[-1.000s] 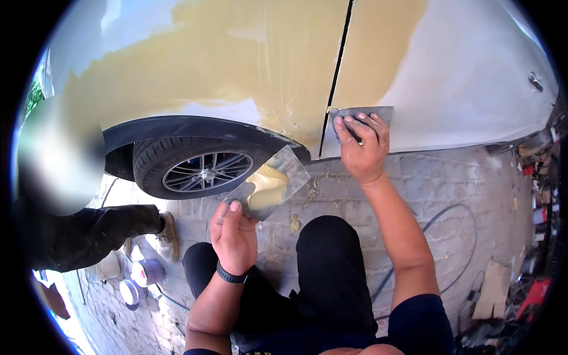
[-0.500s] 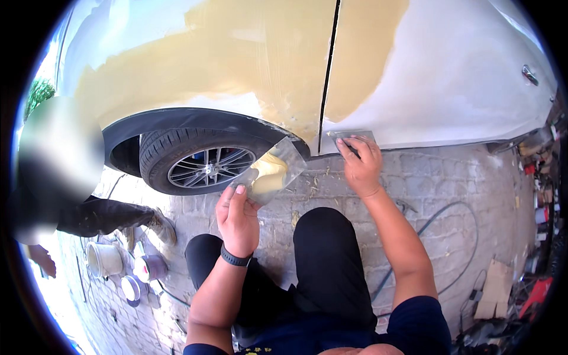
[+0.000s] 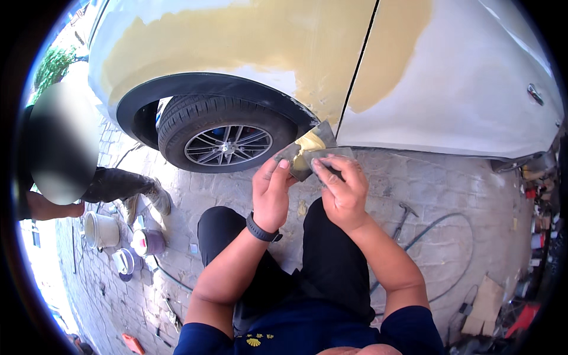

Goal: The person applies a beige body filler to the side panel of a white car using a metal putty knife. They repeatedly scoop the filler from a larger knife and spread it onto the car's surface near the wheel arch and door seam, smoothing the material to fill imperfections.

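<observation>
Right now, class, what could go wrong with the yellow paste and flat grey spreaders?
Yellow paste might slide off the flat grey plate in the left hand if it tilts. The thin grey spreader in the right hand, overlapping that plate, could push paste over its edge. The hammer-like tool lying on the grey paving might trip someone.

Navy short-sleeved shirt (image 3: 307, 322) with yellow shell emblem (image 3: 253, 342), black trousers (image 3: 325, 260), dark wristband (image 3: 258, 231)
</observation>
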Demonstrator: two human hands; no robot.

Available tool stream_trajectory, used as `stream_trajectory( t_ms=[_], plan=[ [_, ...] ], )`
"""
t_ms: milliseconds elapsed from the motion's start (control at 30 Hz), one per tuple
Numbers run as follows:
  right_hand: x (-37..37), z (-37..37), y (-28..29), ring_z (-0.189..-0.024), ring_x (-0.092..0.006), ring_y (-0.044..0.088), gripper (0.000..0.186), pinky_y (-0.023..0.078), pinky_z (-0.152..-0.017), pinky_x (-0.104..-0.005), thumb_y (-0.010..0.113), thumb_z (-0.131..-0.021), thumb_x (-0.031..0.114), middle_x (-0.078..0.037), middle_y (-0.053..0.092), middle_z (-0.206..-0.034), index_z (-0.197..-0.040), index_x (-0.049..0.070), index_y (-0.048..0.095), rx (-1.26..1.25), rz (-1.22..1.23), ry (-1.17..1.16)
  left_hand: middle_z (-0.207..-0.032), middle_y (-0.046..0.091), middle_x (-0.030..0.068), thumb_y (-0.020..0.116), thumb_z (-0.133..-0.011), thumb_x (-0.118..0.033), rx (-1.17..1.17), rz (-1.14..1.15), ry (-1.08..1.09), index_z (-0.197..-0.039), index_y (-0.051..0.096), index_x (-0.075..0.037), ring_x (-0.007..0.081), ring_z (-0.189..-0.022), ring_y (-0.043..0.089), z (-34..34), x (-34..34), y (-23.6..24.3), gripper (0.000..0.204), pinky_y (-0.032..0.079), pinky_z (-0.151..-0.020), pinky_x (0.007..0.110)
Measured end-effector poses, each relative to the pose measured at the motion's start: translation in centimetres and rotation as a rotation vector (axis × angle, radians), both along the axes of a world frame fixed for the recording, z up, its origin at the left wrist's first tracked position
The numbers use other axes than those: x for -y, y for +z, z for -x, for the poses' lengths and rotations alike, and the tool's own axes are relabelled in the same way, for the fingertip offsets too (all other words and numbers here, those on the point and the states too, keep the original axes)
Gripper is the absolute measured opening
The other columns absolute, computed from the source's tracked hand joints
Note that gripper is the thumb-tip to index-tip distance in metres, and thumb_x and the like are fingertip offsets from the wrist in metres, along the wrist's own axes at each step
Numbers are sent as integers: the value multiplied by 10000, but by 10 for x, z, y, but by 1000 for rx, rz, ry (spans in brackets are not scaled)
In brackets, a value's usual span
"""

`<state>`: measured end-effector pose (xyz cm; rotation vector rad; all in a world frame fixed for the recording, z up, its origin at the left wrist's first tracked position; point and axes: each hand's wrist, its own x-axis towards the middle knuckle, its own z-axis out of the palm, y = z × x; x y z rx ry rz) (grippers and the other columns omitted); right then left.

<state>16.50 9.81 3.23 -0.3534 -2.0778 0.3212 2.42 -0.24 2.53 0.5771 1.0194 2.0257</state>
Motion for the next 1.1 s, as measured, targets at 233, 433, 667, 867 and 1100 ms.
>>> stream_trajectory(
  t_ms=[233, 433, 667, 867, 1100],
  plan=[
    [-34, -22, 49, -909, -277, 711, 425, 567, -776, -396, 713, -763, -93, -76, 734, -1043, -1139, 77, 817, 43, -95, 60, -1296, 721, 166, 476, -1136, -164, -38, -41, 29, -1349, 642, 61, 283, -1195, 714, 17, 3, -3, 351, 568, -1073, 463],
    [-154, -12, 189, -912, -264, 695, 413, 562, -780, -364, 690, -833, -103, -71, 739, -1063, -1171, 93, 821, -232, -567, -298, -1235, 738, 133, 496, -1132, -167, -10, -24, 41, -1306, 660, 43, 244, -1144, 727, 20, 3, -14, 318, 580, -1031, 427],
    [-186, 16, 254, -993, -237, 696, 429, 563, -842, -349, 661, -866, -60, -46, 739, -1108, -1219, 125, 821, -190, -755, -439, -1229, 747, 142, 511, -1125, -187, -19, -20, 16, -1274, 667, 31, 249, -1132, 735, 17, -1, -10, 307, 575, -1004, 407],
    [-191, 27, 237, -995, -235, 684, 458, 561, -834, -352, 652, -835, -47, -19, 737, -1093, -1207, 153, 829, -127, -699, -475, -1232, 751, 151, 496, -1126, -183, -8, 1, 21, -1310, 662, 34, 275, -1154, 735, 11, 1, -3, 330, 570, -1045, 444],
    [-189, 21, 171, -937, -262, 698, 476, 554, -775, -379, 723, -745, -54, -7, 735, -1019, -1147, 174, 834, -153, -692, -396, -1311, 714, 178, 474, -1141, -186, -30, 9, -20, -1400, 606, 62, 288, -1203, 710, 22, 8, -10, 383, 563, -1068, 452]
  ],
)
